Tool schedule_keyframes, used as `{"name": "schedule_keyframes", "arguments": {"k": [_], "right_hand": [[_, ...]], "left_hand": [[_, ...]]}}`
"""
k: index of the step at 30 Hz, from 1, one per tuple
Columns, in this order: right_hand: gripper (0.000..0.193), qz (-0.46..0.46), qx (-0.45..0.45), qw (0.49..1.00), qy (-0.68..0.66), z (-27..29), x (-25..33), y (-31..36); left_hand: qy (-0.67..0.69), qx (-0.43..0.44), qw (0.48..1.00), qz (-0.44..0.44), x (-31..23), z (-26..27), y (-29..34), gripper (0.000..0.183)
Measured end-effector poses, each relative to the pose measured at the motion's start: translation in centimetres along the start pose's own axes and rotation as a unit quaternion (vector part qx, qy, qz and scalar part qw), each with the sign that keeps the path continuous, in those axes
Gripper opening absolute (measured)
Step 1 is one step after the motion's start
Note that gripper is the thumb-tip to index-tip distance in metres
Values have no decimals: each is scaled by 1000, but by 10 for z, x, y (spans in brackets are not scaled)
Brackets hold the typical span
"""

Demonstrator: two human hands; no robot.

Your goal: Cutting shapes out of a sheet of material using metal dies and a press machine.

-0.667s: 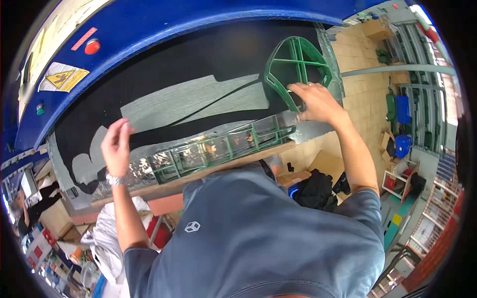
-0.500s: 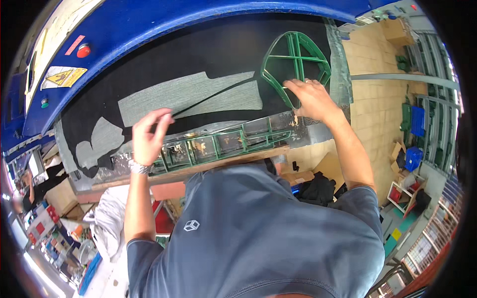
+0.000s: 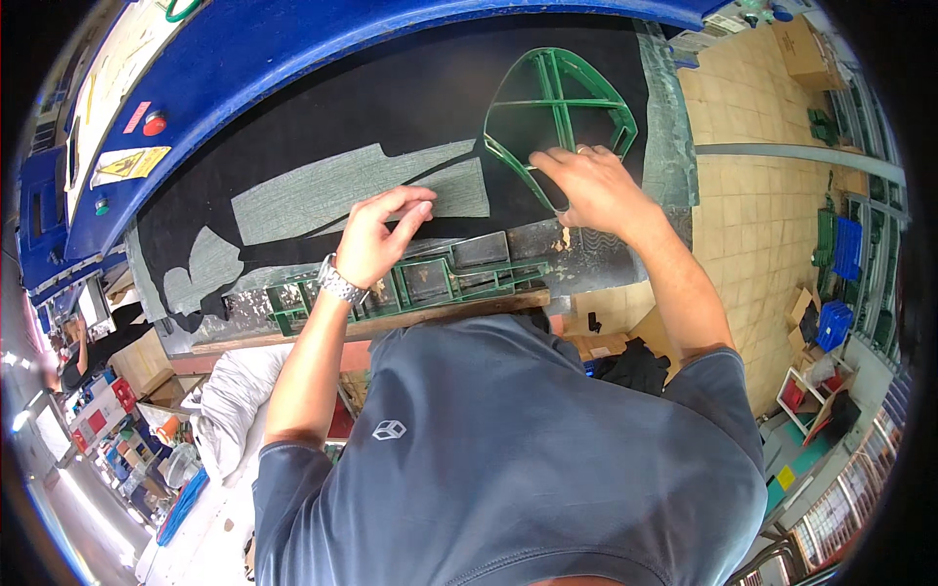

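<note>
A green cutting die (image 3: 564, 102), a curved frame with crossbars, stands on the black sheet material (image 3: 430, 88) at the right. My right hand (image 3: 591, 186) grips its near edge, fingers over the rim. My left hand (image 3: 386, 230) hovers over the near edge of the sheet, its fingers loosely curled and thumb apart, with nothing visible in them. Beyond that hand, grey textured shapes (image 3: 313, 190) show within the black, split by a thin black strip. A long green cutting die (image 3: 425, 283) with several compartments lies along the near edge, partly hidden by my left wrist.
A blue machine beam (image 3: 362, 54) arches over the far side, with a red button (image 3: 154, 124) at its left. A wooden rail (image 3: 469, 308) runs along the near edge. White cloth (image 3: 239, 391) hangs at the lower left; boxes and a tiled floor (image 3: 743, 225) lie right.
My left hand has moved right, toward the die in my right hand. The right hand and its die have shifted slightly left in view, along with a small turn of the head view.
</note>
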State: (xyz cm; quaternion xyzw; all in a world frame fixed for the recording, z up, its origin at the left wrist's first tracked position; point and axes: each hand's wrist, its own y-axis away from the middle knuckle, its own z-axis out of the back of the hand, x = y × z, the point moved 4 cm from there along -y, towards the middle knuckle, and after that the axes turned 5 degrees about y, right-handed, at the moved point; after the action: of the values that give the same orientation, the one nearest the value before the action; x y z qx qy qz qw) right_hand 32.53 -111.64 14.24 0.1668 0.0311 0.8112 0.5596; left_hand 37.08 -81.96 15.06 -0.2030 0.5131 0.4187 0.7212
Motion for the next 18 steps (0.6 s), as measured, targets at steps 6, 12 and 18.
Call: {"name": "schedule_keyframes", "arguments": {"k": [6, 12, 18], "right_hand": [[87, -12, 11, 1000, 8, -8, 3, 2], [83, -2, -34, 998, 46, -1, 10, 10], [86, 32, -53, 998, 16, 39, 37, 6]], "left_hand": [[26, 48, 998, 32, 7, -25, -5, 21], [25, 44, 998, 36, 10, -30, 7, 23], [19, 16, 998, 52, 22, -20, 17, 23]]}}
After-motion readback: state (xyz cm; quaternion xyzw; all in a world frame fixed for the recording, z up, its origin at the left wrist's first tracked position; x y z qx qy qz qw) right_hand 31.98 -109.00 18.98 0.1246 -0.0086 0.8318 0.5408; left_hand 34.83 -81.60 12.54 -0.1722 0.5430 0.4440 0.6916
